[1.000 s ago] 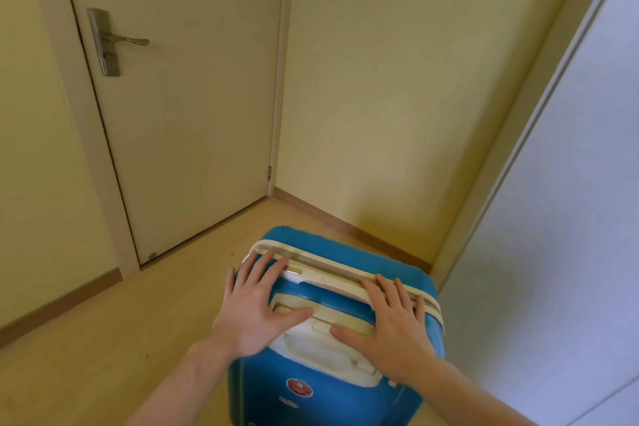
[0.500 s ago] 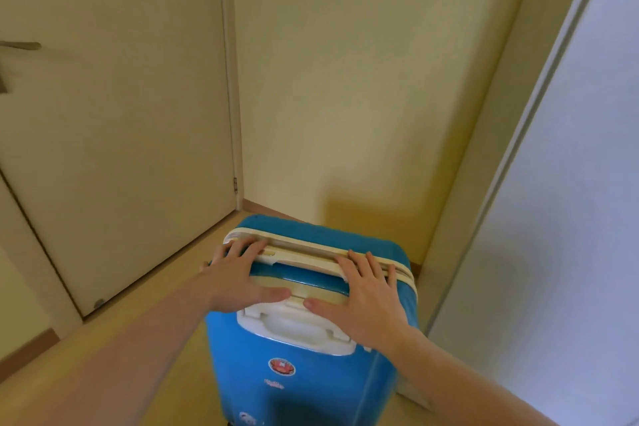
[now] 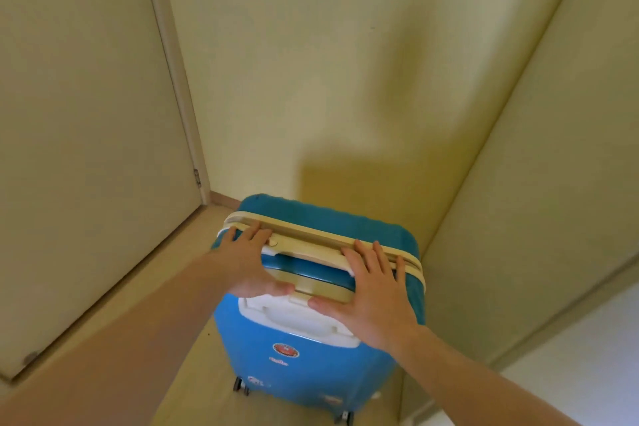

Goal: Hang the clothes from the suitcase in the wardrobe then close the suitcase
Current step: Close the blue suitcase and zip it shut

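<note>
Suitcase (image 3: 311, 339), blue and hard-shelled, is being seen from the head view standing upright on its wheels (image 3: 241, 385) on the wooden floor (image 3: 193, 373), closed along its cream rim band (image 3: 311, 230). It is being kept in the corner, near the yellow wall (image 3: 345, 79) behind it, with a closed door (image 3: 86, 149) at the left and a pale panel (image 3: 553, 183) just beside it at the right. The left hand (image 3: 247, 261) is being laid flat on the top of the case, fingers spread and straight toward the rim band, thumb lying on the cream top handle (image 3: 304, 278). The right hand (image 3: 371, 296) is being pressed on the top likewise, fingers spread, fingertips touching the rim band, thumb touching the handle. A white recessed handle housing (image 3: 297, 322) is being partly covered by both palms. Round stickers (image 3: 285, 350) are being shown on the near face; their wording is too blurred to be read.
</note>
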`<state>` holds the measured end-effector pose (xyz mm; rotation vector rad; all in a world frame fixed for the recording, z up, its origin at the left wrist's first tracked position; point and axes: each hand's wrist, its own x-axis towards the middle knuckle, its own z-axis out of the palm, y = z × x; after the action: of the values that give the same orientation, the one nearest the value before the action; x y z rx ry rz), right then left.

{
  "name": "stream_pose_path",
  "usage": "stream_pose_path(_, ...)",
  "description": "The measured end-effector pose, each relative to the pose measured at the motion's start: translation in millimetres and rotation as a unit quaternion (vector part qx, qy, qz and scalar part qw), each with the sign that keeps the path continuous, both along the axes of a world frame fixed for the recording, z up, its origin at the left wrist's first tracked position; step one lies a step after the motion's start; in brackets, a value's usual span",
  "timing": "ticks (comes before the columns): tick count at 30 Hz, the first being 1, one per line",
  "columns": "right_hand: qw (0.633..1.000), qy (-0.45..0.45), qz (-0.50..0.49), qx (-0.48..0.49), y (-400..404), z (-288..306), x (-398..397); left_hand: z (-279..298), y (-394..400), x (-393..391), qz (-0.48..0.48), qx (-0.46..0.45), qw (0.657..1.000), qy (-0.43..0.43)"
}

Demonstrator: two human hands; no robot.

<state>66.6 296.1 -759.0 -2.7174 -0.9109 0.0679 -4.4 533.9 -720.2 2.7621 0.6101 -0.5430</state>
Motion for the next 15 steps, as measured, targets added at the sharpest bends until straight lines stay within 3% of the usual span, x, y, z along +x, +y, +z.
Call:
stream_pose_path(8, 0.991, 0.065, -0.044, -0.107, 18.9, 24.0, 68.7, 23.1, 0.5, 78.5, -0.014, -0.025, 0.998, 0.053)
stream_pose_path(15, 0.99, 0.065, -0.079, -0.099, 25.4, 19.5, 137.5, 28.0, 9.6, 157.5, -0.045, -0.031, 0.996, 0.071)
